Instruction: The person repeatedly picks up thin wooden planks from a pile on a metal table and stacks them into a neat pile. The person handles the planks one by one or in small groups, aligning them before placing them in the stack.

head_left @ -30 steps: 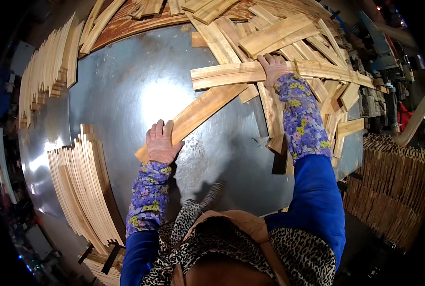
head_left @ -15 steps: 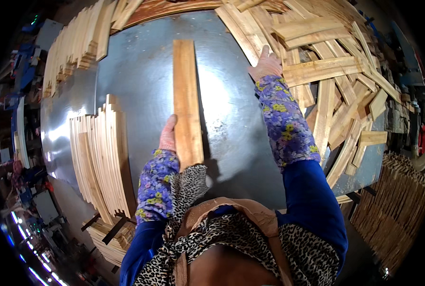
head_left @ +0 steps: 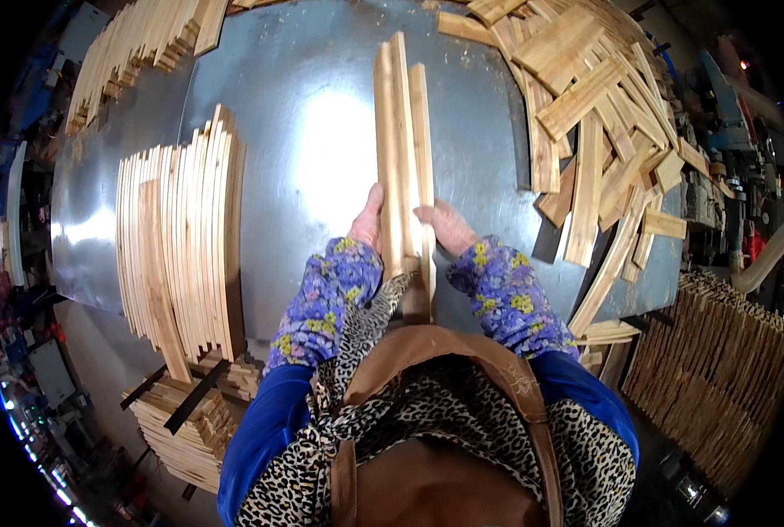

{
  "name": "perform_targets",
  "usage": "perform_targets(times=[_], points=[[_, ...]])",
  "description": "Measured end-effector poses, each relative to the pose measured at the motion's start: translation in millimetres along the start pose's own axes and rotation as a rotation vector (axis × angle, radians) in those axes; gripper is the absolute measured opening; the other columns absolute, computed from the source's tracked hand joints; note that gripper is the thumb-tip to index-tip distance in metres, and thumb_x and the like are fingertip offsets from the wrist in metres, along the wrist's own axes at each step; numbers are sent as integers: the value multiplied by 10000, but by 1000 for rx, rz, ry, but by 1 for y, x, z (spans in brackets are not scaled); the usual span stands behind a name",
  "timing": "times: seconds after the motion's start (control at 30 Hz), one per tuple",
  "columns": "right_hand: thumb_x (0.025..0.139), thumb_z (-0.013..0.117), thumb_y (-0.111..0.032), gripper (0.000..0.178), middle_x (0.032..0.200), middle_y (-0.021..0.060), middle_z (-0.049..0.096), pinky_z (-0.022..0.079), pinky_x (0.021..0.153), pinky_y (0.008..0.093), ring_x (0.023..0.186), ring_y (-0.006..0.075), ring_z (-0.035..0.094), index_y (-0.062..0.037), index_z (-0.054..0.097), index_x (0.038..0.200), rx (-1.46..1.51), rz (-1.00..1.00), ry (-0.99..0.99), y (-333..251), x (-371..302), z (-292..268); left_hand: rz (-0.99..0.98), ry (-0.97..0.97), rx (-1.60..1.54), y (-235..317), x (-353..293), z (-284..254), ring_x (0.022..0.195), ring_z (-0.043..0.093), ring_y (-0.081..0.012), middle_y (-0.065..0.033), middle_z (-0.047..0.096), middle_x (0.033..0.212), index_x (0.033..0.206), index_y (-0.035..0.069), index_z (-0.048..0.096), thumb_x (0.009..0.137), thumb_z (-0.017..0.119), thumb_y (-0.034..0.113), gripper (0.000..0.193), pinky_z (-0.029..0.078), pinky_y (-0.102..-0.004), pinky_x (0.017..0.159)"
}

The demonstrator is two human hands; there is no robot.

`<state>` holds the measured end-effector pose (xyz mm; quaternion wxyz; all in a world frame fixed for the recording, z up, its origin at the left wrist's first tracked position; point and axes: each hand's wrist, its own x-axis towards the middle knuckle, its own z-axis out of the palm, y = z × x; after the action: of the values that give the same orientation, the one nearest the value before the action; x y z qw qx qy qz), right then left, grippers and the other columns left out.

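Note:
Over the metal table I hold narrow wooden boards on edge, their length pointing away from me. My left hand is closed on their left side, thumb up along the wood. My right hand grips another wooden board standing just right of them, with a narrow gap at the far end. The near ends of the boards come close to my apron, partly behind a leopard-print cloth. How many boards the left hand holds is hard to make out.
Left of me stands a row of boards on edge, one board lying across it. More boards line the far left. A loose heap of boards covers the right of the metal table. Stacked wood stands at the lower right.
My right hand has come from the heap back to the middle, bringing a board. The board in my left hand has turned from flat onto its edge and shifted right.

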<state>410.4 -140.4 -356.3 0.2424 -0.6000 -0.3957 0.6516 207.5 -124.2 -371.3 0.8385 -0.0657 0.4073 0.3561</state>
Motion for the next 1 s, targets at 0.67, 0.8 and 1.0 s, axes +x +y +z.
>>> perform_targets(times=[0.67,0.8,1.0], points=[[1082,501,-620,846,1572,412,455,507,1152,490,1283,519,652,-51,255,1657,-651,-154,-695,-41,-6,346,948,978,2043,39,-268,-170,1403,496,-380,-189,569,1402,1407,16,570,785,867,337,760,291,-581,1263],[1078,550,-649,941,1678,254,473,358,1300,399,1576,321,440,14,302,1698,-373,-161,-653,18,22,295,631,961,2129,57,-276,-161,1418,501,-380,-197,584,1413,1347,19,623,804,888,344,686,321,-556,1256],[1075,650,-358,633,1525,192,632,485,1182,402,1409,300,606,-28,516,1599,-331,-189,278,41,21,13,724,1084,2105,61,-227,-112,1495,475,-386,-247,539,1578,1473,-12,600,918,831,340,697,384,-508,1249]])
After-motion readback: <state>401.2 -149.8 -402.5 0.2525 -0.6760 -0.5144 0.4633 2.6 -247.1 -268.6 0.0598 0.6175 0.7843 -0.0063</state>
